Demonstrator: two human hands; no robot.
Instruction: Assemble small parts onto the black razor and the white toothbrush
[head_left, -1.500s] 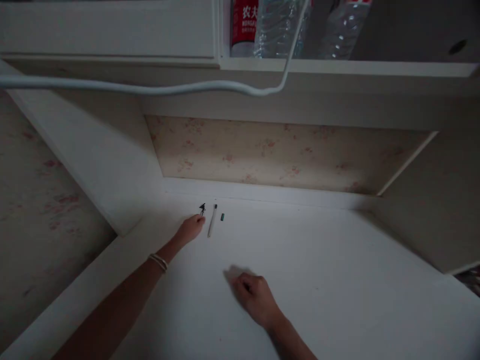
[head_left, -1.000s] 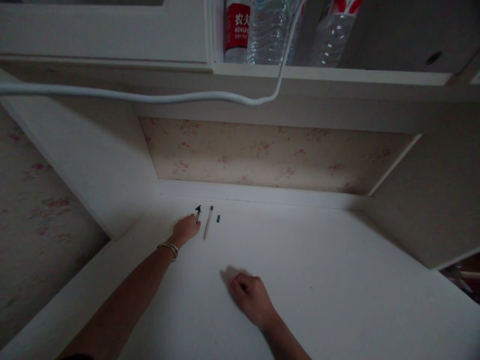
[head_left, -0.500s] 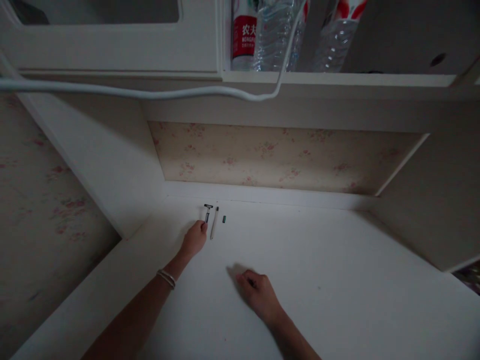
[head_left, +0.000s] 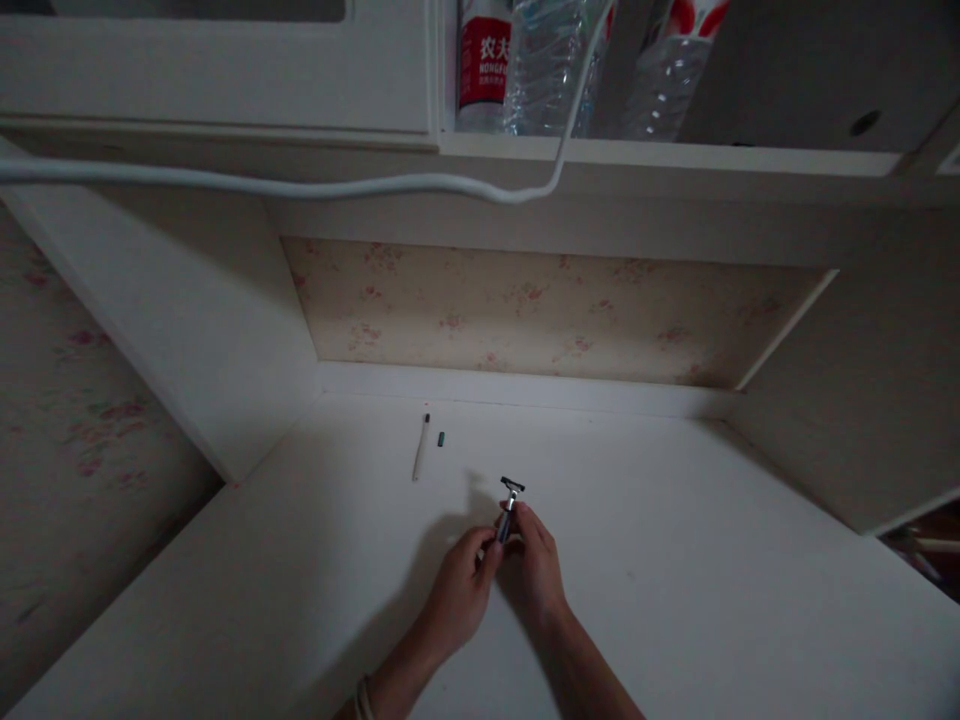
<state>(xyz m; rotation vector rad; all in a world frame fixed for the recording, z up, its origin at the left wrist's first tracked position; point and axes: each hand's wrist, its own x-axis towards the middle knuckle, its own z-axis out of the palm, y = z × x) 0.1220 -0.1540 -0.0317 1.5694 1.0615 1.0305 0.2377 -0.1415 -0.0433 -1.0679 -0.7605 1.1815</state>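
A razor (head_left: 507, 520) with a dark handle and a black head is raised over the white tabletop, head pointing away from me. My left hand (head_left: 463, 585) pinches the lower end of its handle between thumb and fingers. On the other side, my right hand (head_left: 540, 562) has its fingertips closed on the handle just below the head. A pale toothbrush (head_left: 421, 450) with dark bristles lies on the table farther back and to the left. Beside it rests a small dark green piece (head_left: 441, 439), too small to name.
Overhead runs a cabinet shelf (head_left: 675, 152) with several plastic bottles, one with a red label (head_left: 484, 60). A white cable (head_left: 300, 188) hangs across in front of it. White panels (head_left: 195, 330) flank the tabletop (head_left: 675, 560), and floral wallpaper (head_left: 525, 310) covers the back.
My left hand has brought the razor from beside the toothbrush toward me and to the right. My right hand, earlier closed above the table, has moved slightly forward and now also grips the razor.
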